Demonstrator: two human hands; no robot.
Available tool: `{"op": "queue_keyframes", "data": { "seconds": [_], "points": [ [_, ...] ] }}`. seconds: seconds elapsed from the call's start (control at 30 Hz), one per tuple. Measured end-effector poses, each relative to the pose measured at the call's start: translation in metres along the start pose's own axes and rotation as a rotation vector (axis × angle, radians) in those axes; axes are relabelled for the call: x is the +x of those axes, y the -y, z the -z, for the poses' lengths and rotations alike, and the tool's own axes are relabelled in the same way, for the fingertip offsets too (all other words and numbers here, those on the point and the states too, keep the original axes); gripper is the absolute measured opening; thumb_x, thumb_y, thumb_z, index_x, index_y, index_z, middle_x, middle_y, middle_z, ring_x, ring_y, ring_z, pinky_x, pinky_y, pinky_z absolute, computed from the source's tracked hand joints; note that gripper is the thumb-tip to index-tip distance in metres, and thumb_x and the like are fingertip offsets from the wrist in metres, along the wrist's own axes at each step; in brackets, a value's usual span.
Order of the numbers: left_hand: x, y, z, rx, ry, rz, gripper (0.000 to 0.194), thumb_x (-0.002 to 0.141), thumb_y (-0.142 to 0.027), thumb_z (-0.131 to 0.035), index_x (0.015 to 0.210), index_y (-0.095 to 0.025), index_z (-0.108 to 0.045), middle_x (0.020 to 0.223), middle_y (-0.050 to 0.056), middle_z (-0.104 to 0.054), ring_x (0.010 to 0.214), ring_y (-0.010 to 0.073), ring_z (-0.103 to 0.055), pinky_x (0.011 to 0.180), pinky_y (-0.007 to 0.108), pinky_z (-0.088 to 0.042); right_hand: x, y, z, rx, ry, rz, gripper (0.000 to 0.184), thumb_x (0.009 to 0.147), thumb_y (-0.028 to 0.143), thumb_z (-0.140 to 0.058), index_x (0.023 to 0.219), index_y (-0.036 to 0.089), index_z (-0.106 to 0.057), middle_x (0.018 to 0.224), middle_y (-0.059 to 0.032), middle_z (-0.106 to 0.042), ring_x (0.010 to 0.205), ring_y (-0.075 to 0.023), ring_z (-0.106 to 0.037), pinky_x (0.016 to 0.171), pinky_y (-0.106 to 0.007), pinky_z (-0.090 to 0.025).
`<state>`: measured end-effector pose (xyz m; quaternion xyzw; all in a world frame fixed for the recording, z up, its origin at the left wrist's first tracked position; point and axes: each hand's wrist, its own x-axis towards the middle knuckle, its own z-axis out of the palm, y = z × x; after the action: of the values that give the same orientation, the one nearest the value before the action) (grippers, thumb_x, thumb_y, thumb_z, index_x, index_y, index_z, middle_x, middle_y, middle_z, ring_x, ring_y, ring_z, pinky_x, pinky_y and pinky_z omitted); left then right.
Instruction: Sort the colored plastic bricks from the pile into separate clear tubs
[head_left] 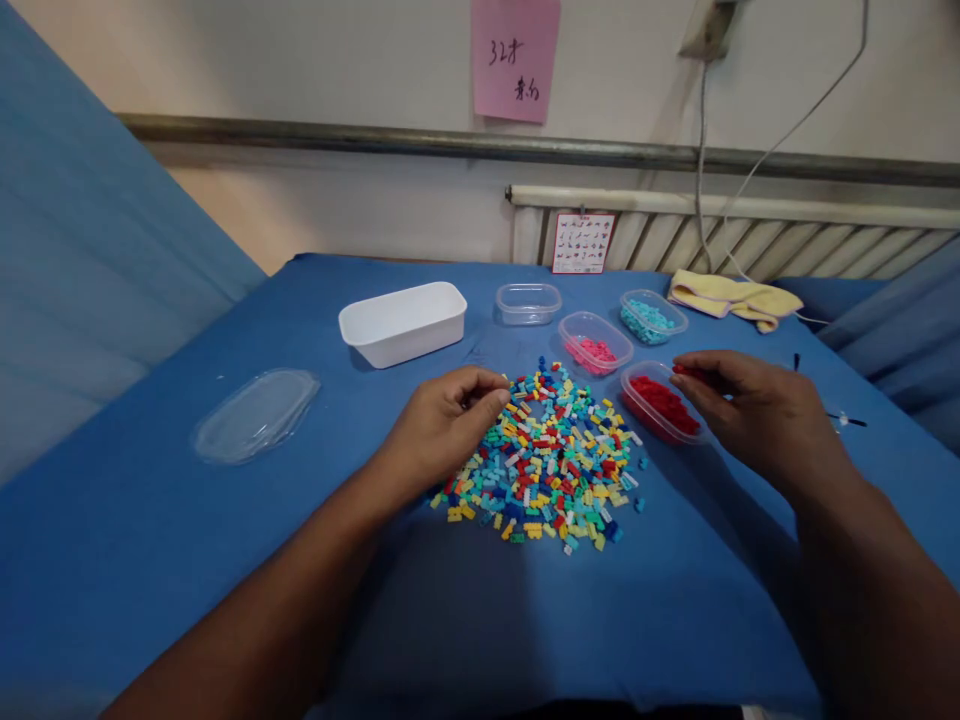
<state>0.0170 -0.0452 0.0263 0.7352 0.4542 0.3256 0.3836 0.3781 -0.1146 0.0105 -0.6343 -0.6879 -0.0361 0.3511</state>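
Observation:
A loose pile of small toy building bricks in mixed colours lies on the blue cloth between my hands. My left hand hovers over the pile's left edge, thumb and fingers curled together; whatever may be between the tips is hidden. My right hand is beside a clear tub of red bricks, pinching a red brick above the tub's right rim. Behind it stand a clear tub of pink bricks and another of light blue bricks.
An empty clear tub and a white plastic bin stand at the back. Clear lids lie stacked at the left. A yellow cloth is at the back right, with a cable beside it. Glasses lie behind my right hand.

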Motion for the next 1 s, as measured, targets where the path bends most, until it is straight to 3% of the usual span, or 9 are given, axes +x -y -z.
{"op": "queue_keyframes", "data": {
  "seconds": [0.13,0.23,0.33,0.47,0.63,0.7,0.83,1.0],
  "points": [
    [-0.003,0.001,0.005,0.176,0.220,-0.205,0.021,0.104,-0.035,-0.064,0.106,-0.020,-0.080,0.102,0.005,-0.077,0.096,0.0188,-0.070,0.088,0.032,-0.054,-0.001,-0.011,-0.002,-0.125,0.086,0.050,0.028,0.103,0.041,-0.066,0.117,0.024,-0.082,0.102,-0.0096,-0.084,0.085,-0.0280,-0.079,0.074,-0.039,-0.059],
    [-0.007,0.000,0.007,0.313,0.432,-0.375,0.021,0.108,-0.026,-0.058,0.106,-0.020,-0.079,0.103,0.006,-0.075,0.100,0.0186,-0.070,0.092,0.033,-0.053,-0.002,-0.009,-0.001,-0.139,0.085,0.061,0.032,0.104,0.042,-0.064,0.124,0.024,-0.081,0.105,-0.0109,-0.084,0.083,-0.0287,-0.077,0.075,-0.042,-0.058],
    [-0.010,0.002,0.007,0.443,0.534,-0.439,0.025,0.111,-0.024,-0.054,0.109,-0.020,-0.079,0.109,0.007,-0.074,0.104,0.0189,-0.070,0.092,0.031,-0.053,-0.001,0.000,0.002,-0.117,0.047,0.092,0.030,0.106,0.042,-0.063,0.124,0.025,-0.080,0.109,-0.0117,-0.083,0.084,-0.0286,-0.077,0.078,-0.043,-0.058],
    [-0.009,0.006,0.004,0.513,0.541,-0.446,0.028,0.113,-0.036,-0.054,0.119,-0.023,-0.079,0.112,0.007,-0.073,0.106,0.0195,-0.070,0.091,0.031,-0.052,-0.005,0.029,-0.002,0.013,0.071,0.180,0.022,0.107,0.034,-0.062,0.120,0.025,-0.078,0.107,-0.0087,-0.083,0.086,-0.0260,-0.077,0.079,-0.040,-0.060],
    [-0.006,0.007,0.005,0.595,0.497,-0.428,0.027,0.113,-0.031,-0.052,0.118,-0.024,-0.078,0.112,0.006,-0.073,0.104,0.0198,-0.069,0.087,0.031,-0.050,-0.019,0.070,-0.025,0.298,0.466,0.489,0.025,0.110,0.021,-0.057,0.126,0.026,-0.075,0.112,-0.0076,-0.082,0.100,-0.0236,-0.078,0.087,-0.037,-0.063],
    [-0.004,0.007,0.008,0.662,0.436,-0.392,0.027,0.111,-0.028,-0.052,0.115,-0.022,-0.078,0.108,0.007,-0.072,0.100,0.0204,-0.068,0.085,0.032,-0.049,-0.022,0.077,-0.033,0.318,0.547,0.544,0.029,0.109,0.016,-0.055,0.128,0.025,-0.075,0.116,-0.0086,-0.082,0.106,-0.0248,-0.078,0.092,-0.040,-0.063],
    [-0.002,0.006,0.013,0.757,0.342,-0.337,0.025,0.109,-0.027,-0.053,0.108,-0.020,-0.077,0.106,0.007,-0.071,0.098,0.0217,-0.068,0.080,0.033,-0.048,-0.023,0.074,-0.042,0.246,0.512,0.508,0.028,0.109,0.015,-0.057,0.129,0.023,-0.075,0.119,-0.0103,-0.082,0.108,-0.0267,-0.077,0.093,-0.043,-0.063],
    [-0.009,-0.004,0.005,0.622,0.493,-0.419,0.028,0.110,-0.027,-0.051,0.107,-0.021,-0.078,0.106,0.007,-0.073,0.102,0.0208,-0.069,0.088,0.032,-0.051,-0.023,0.067,-0.043,0.209,0.392,0.468,0.020,0.110,0.020,-0.059,0.123,0.022,-0.075,0.110,-0.0103,-0.081,0.098,-0.0259,-0.076,0.085,-0.040,-0.062]
  ]
}}
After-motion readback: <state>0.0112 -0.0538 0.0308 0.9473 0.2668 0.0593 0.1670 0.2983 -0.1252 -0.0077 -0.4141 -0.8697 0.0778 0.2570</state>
